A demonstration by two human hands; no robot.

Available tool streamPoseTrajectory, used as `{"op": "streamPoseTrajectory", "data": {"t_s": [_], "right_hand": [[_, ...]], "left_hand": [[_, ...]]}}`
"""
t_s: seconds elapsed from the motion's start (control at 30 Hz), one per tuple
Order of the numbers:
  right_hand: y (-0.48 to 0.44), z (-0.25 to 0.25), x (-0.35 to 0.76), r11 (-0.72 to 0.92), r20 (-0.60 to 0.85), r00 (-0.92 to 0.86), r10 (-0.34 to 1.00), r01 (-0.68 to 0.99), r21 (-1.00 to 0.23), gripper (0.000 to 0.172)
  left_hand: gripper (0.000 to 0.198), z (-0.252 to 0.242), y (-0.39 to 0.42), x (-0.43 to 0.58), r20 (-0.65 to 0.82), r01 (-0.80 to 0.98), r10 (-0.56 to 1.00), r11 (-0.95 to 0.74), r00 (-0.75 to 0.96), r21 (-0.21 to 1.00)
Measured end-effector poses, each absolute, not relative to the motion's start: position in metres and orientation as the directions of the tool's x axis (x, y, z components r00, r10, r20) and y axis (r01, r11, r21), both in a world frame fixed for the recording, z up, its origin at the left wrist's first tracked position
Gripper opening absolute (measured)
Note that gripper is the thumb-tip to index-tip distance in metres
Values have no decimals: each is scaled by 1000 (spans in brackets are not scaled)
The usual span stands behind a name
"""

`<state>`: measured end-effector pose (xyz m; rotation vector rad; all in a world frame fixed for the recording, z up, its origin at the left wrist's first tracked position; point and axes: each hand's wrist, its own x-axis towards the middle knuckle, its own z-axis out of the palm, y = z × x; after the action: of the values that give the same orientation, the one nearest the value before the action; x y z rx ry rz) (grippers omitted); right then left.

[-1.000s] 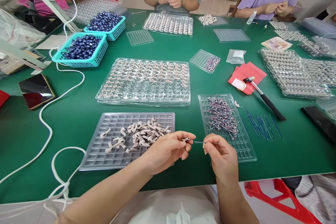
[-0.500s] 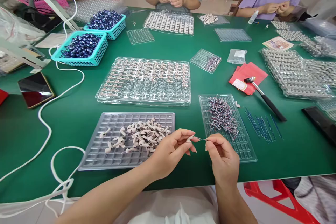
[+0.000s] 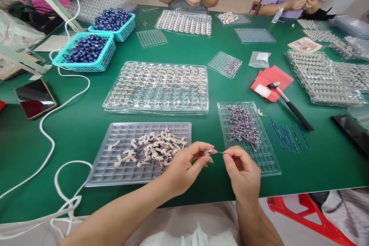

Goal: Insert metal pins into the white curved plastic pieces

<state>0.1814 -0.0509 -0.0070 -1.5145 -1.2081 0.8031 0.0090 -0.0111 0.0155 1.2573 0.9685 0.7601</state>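
My left hand pinches a small beige hooked piece just above the near table edge. My right hand pinches a thin wire whose tip meets that piece. Both hands hover between two clear trays: one to the left holds a heap of the same beige pieces, the other to the right holds a pile of wired parts.
A large clear tray filled with small parts lies beyond. Two teal baskets of blue beads, a phone, white cable, a hammer on red paper and blue wires surround. Two other people work across the table.
My hands have come closer together and the wire's tip now meets the beige piece. The view has shifted slightly.
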Motion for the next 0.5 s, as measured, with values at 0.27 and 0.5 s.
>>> {"op": "streamPoseTrajectory", "data": {"t_s": [0.27,0.5], "right_hand": [[-50,-6,181,21,110,264,958,317,-948,11],[-49,-8,181,103,192,224,955,357,-929,8]], "left_hand": [[20,11,-11,6,-148,128,893,102,425,986],[21,13,-10,6,-96,253,916,-6,390,968]]}}
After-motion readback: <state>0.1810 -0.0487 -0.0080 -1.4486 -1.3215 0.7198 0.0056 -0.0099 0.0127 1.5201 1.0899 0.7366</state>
